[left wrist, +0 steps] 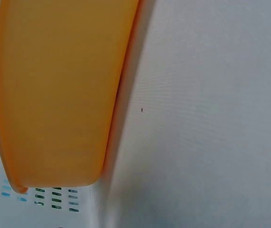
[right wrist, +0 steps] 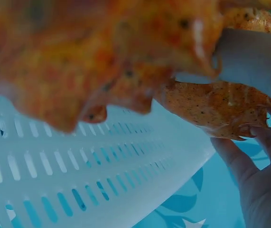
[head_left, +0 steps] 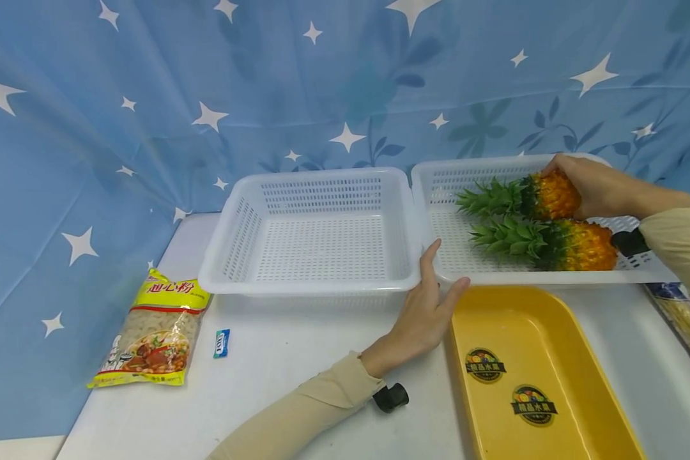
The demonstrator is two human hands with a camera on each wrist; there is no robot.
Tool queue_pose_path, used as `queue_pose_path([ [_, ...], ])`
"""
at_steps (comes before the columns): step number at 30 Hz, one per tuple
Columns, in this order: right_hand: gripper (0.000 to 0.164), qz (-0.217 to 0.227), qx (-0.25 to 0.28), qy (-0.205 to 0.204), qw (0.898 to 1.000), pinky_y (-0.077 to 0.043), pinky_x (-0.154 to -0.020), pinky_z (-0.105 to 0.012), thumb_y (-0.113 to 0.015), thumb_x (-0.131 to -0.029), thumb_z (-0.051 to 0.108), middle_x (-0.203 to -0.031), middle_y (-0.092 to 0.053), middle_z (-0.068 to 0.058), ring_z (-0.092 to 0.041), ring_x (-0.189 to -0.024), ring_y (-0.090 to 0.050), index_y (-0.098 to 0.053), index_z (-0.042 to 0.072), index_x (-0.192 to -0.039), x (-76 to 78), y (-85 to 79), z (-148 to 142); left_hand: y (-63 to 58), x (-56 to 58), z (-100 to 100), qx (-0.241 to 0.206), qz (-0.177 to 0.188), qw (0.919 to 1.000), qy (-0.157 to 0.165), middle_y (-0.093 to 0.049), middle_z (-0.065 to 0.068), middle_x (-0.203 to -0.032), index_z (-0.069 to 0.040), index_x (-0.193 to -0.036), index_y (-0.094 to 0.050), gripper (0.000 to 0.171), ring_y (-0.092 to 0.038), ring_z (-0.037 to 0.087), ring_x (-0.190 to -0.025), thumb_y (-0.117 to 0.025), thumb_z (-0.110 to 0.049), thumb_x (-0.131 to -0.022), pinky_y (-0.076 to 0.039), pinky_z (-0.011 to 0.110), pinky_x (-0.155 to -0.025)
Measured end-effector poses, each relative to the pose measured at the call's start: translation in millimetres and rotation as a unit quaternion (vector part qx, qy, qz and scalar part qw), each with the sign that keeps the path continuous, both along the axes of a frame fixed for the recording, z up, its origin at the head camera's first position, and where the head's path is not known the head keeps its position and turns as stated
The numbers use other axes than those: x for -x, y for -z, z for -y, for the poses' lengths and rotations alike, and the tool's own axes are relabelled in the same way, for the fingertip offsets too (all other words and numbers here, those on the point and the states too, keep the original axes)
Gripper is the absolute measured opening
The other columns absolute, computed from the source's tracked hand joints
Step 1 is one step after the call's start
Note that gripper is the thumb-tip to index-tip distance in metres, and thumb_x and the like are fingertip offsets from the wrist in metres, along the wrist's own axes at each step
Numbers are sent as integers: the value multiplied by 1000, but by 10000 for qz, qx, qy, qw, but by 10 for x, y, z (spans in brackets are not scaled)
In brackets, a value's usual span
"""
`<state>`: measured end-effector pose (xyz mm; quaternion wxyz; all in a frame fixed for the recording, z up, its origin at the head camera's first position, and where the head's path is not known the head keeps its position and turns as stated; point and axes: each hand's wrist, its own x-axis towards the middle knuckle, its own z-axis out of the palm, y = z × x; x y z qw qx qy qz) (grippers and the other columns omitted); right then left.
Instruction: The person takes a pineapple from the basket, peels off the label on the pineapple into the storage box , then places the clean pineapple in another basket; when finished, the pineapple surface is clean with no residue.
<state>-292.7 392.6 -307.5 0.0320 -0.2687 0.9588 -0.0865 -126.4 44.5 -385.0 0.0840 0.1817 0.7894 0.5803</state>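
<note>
In the head view, my right hand (head_left: 600, 185) grips the orange body of the far pineapple (head_left: 554, 195), its fingers curled round the back. The right wrist view shows those fingers (right wrist: 263, 156) against the bumpy fruit (right wrist: 211, 107). A second pineapple (head_left: 586, 246) lies in front of it, both with green crowns pointing left, inside the right white basket (head_left: 445, 239). My left hand (head_left: 416, 316) is at the near corner where the two baskets meet, fingers fairly straight and thumb spread, touching the rim. The left white basket (head_left: 322, 249) has nothing in it.
A yellow tray (head_left: 558, 332) with two round stickers stands in front of the right basket. At the left lie a yellow-and-clear food bag (head_left: 155, 332) and a small blue packet (head_left: 221, 343). Another package (head_left: 684, 319) lies at the right edge. A blue curtain (head_left: 299, 83) hangs behind.
</note>
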Motion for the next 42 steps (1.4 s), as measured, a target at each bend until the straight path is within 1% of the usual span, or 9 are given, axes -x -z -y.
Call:
queue_pose_path([
  [7,92,127,-111,112,9998,-52,-88,-67,-93,-58,-18,-124,-55,-36,-54,-111,-57,-40,-8,-132,3,42,14,5,-1,10,33,-58,10000,11,-31,-6,-57,-35,-167,0,73,-29,11,-47,-44,-50,-111,-35,31,-57],
  [11,80,408,-17,259,9988,-53,-87,-65,-87,-67,-20,-124,-53,-37,-54,-109,-57,-37,-11,-130,10,71,30,12,-12,20,81,-40,10000,-28,-35,-4,-60,-37,-166,0,73,-42,15,-56,-43,-53,-110,-46,33,-76],
  [15,69,1007,404,611,9922,-50,-87,-66,-76,-78,-23,-130,-43,-41,-56,-114,-50,-33,-15,-131,8,92,50,19,-26,21,117,-19,9999,-65,-42,-2,-66,-37,-166,-1,73,-56,20,-74,-43,-54,-110,-48,38,-94],
  [19,71,810,74,488,9955,-50,-85,-66,-76,-73,-27,-129,-44,-44,-57,-110,-52,-32,-15,-129,-16,94,25,20,-26,8,76,-28,10000,-17,-40,-3,-65,-36,-167,-1,73,-52,17,-69,-43,-53,-110,-48,35,-85],
  [24,76,412,-345,315,9981,-53,-81,-64,-78,-66,-29,-122,-51,-44,-56,-102,-58,-36,-13,-128,-25,108,-24,31,-1,-18,0,-46,10000,56,-32,-5,-59,-35,-167,-1,73,-32,13,-51,-44,-52,-110,-38,32,-64],
  [28,79,348,-405,292,9981,-53,-82,-64,-81,-65,-27,-126,-50,-43,-56,-104,-57,-38,-13,-130,-29,93,-54,46,27,-40,26,-95,9999,83,-35,-4,-59,-33,-167,-1,73,-39,14,-54,-43,-52,-110,-44,33,-75],
  [34,87,61,-665,161,9976,-51,-84,-68,-86,-67,-20,-137,-46,-42,-60,-113,-52,-42,-10,-142,-47,-60,19,73,82,-67,123,-95,9999,9,-57,12,-74,-32,-167,-2,73,-66,24,-93,-42,-55,-110,-46,40,-106],
  [39,77,-206,-842,88,9962,-44,-89,-76,-84,-80,-7,-144,-43,-37,-62,-126,-41,-45,-3,-147,-113,-307,271,75,112,-80,14,-41,10000,-46,-69,29,-113,-31,-167,-3,72,-64,30,-122,-41,-53,-110,-41,42,-114],
  [42,70,-461,-811,-57,9956,-40,-92,-80,-82,-87,0,-147,-43,-33,-60,-131,-39,-47,1,-148,-209,-458,493,77,123,-83,-111,13,9999,-121,-66,26,-133,-31,-167,-4,71,-51,28,-140,-42,-51,-111,-36,45,-119],
])
